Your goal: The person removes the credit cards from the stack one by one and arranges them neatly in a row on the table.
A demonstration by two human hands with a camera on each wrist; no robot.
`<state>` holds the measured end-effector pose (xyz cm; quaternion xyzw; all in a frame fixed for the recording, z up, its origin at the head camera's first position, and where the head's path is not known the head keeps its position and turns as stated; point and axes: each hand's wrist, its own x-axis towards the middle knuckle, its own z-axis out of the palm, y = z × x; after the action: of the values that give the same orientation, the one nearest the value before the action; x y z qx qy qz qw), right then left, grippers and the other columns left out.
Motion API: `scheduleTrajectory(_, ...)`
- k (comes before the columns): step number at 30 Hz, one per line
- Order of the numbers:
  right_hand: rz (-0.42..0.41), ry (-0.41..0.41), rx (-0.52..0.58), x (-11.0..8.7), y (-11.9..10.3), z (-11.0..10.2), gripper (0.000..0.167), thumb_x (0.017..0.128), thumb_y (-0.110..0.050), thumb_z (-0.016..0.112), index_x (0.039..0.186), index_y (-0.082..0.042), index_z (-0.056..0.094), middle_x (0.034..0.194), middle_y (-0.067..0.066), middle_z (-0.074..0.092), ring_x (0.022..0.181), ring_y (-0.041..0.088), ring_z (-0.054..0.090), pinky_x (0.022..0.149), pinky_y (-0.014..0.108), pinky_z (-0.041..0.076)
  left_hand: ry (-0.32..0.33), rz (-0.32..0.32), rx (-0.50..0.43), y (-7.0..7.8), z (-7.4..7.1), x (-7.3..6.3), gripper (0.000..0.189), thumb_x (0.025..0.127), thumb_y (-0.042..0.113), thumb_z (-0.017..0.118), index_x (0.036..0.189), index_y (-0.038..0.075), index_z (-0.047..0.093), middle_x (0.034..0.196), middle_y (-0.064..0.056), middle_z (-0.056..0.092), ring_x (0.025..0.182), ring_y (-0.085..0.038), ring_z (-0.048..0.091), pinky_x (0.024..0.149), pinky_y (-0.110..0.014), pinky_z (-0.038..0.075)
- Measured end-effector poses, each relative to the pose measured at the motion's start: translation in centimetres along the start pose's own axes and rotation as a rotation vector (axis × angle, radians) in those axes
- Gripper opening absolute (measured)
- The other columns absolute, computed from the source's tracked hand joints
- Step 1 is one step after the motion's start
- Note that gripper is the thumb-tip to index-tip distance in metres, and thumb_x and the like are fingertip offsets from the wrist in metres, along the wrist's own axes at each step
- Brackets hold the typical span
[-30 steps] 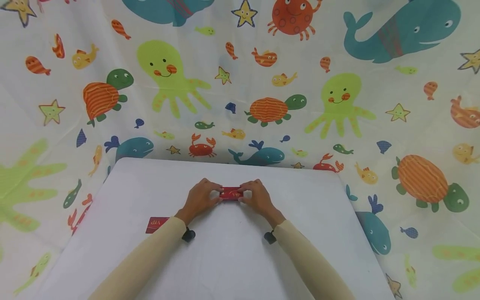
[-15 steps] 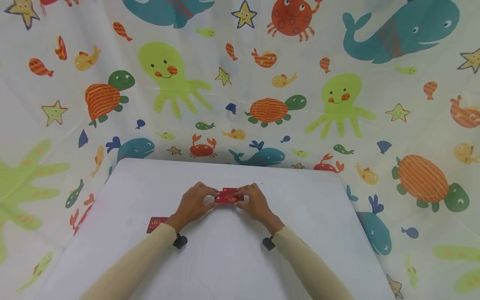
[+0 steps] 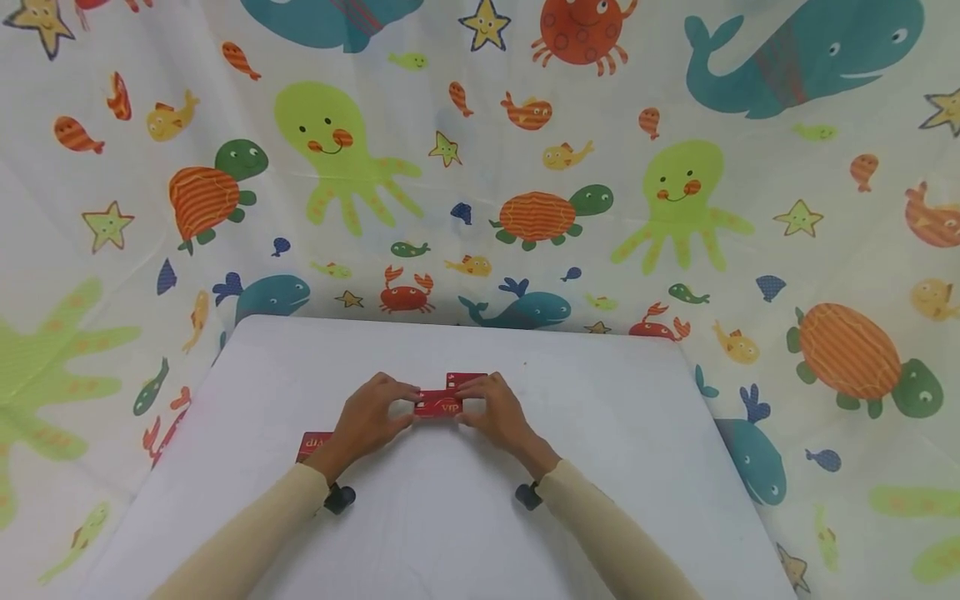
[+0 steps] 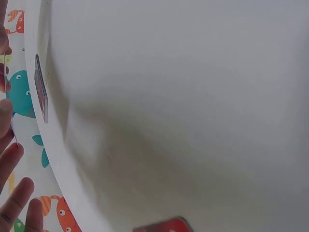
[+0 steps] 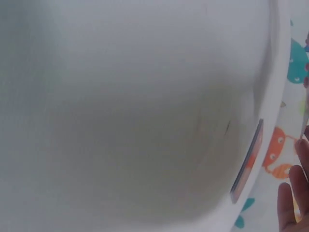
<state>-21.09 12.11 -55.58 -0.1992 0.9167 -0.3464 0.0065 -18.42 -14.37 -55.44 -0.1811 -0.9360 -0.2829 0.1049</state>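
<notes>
Both hands pinch a red VIP card [image 3: 438, 403] between them, above the white table. My left hand [image 3: 370, 414] has its thumb and fingertips on the left end, and my right hand [image 3: 501, 413] holds the right end. Just behind, a second red card [image 3: 467, 381] lies on the table, partly covered by the held card and right hand. The left wrist view shows that lying card [image 4: 41, 89] nearly edge-on; whether others are stacked under it I cannot tell. Another red VIP card [image 3: 313, 442] lies left, partly hidden by the left wrist.
A white cloth covers the table [image 3: 600, 400]. Behind it and along its sides hangs a curtain [image 3: 450, 225] printed with sea animals. A small dark camera [image 3: 340, 498] is worn at the left wrist and another [image 3: 528, 497] at the right.
Both hands have lifted the held card off the other red card and brought it left and nearer to me. The card behind has come into view. The left card stays put.
</notes>
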Motion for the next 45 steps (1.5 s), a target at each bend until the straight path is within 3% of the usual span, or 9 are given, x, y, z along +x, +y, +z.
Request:
scheduleTrajectory(8,-0.031,-0.023,0.0,-0.3,-1.3,0.9,0.042,0.088,-0.029,0.089,0.128,-0.02,0.078,0.132,-0.002,0.073,0.128,0.018,0.058,0.115,0.046,0.052,-0.004,-0.026,0.0,-0.3,-1.1,-1.8,0.044,0.082,0.029,0.094,0.123,0.02,0.081,0.119,0.002,0.078,0.109,-0.019,0.068,0.09,-0.044,0.064)
scheduleTrajectory(22,-0.013,-0.079,-0.03,-1.2,-3.5,3.2,0.041,0.088,-0.036,0.088,0.127,-0.027,0.079,0.131,-0.01,0.073,0.125,0.012,0.06,0.109,0.041,0.055,-0.002,-0.044,0.049,-2.1,-2.0,-5.0,0.045,0.079,0.027,0.096,0.121,0.022,0.081,0.112,0.002,0.076,0.104,-0.016,0.065,0.079,-0.037,0.065)
scheduleTrajectory(29,-0.038,-0.089,-0.079,-1.4,-4.2,4.6,0.041,0.087,-0.037,0.089,0.125,-0.023,0.08,0.127,-0.008,0.074,0.121,0.011,0.058,0.105,0.034,0.056,-0.005,-0.031,0.053,-2.7,-2.5,-6.0,0.044,0.077,0.025,0.097,0.118,0.021,0.082,0.105,0.002,0.075,0.094,-0.015,0.063,0.071,-0.026,0.058)
scheduleTrajectory(45,-0.102,-0.107,-0.203,-1.5,-5.6,6.4,0.042,0.085,-0.042,0.09,0.121,-0.022,0.082,0.117,-0.007,0.078,0.112,0.01,0.06,0.097,0.028,0.055,-0.081,-0.088,0.067,-3.9,-2.9,-7.6,0.047,0.077,0.026,0.097,0.121,0.022,0.081,0.102,0.0,0.072,0.092,-0.012,0.058,0.074,-0.028,0.057)
